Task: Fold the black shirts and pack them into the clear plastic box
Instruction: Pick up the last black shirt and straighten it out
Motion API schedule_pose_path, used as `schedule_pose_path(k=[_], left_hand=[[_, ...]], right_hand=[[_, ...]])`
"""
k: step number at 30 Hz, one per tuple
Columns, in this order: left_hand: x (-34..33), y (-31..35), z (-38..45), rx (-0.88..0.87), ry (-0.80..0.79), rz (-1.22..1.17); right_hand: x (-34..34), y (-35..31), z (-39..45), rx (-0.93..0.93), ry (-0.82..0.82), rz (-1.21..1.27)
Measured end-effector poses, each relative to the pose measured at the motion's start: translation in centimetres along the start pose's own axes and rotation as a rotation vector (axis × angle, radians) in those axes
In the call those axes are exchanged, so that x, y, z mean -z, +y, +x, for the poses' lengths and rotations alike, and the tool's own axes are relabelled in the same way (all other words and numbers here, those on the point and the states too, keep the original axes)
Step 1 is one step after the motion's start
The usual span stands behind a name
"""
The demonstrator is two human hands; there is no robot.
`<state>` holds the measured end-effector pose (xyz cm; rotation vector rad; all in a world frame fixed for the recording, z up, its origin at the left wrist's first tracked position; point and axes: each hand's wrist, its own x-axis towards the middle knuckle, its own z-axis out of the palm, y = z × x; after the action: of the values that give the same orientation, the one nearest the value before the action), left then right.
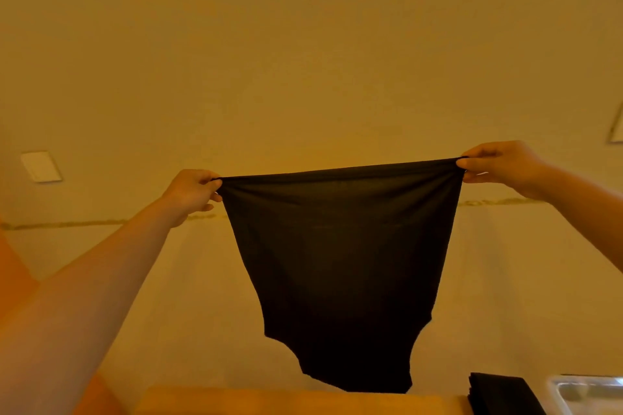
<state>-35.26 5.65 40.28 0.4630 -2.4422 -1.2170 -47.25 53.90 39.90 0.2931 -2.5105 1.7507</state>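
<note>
both hands are up in the air with one black shirt (340, 266) stretched out between them, well above the table (303, 403). left hand (190, 192) pinches one corner of the top edge, right hand (499, 163) pinches the other, fingers curled tight on the cloth on both sides. that top edge is pulled into a nearly straight line and the rest just hangs, narrowing toward the bottom where there's a curved cutout, so i'd guess it's held by the hem with the neck end down, though i can't say for sure. looks thin, light and totally floppy, zero stiffness, so it'll only keep a shape once it's laid flat. corners look like the right place to hold it, since grabbing mid-edge would probably make it bunch. down at the bottom right there's a folded stack (499, 394) of black cloth, and just beside it the corner of the clear box (586, 391). can't tell what's in the box from here.
</note>
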Motion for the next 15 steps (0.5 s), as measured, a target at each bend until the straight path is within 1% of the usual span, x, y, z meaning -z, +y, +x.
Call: schedule_pose_path(k=[11, 15], left_hand=[[0.2, -1.0, -2.4, -0.097, -0.062, -0.032], [0.8, -2.2, -4.0, -0.13, -0.093, -0.027]], right_hand=[[2.2, 4.1, -2.0, -0.003, 0.024, 0.021], [2.1, 4.6, -4.9, 0.0, 0.008, -0.046]])
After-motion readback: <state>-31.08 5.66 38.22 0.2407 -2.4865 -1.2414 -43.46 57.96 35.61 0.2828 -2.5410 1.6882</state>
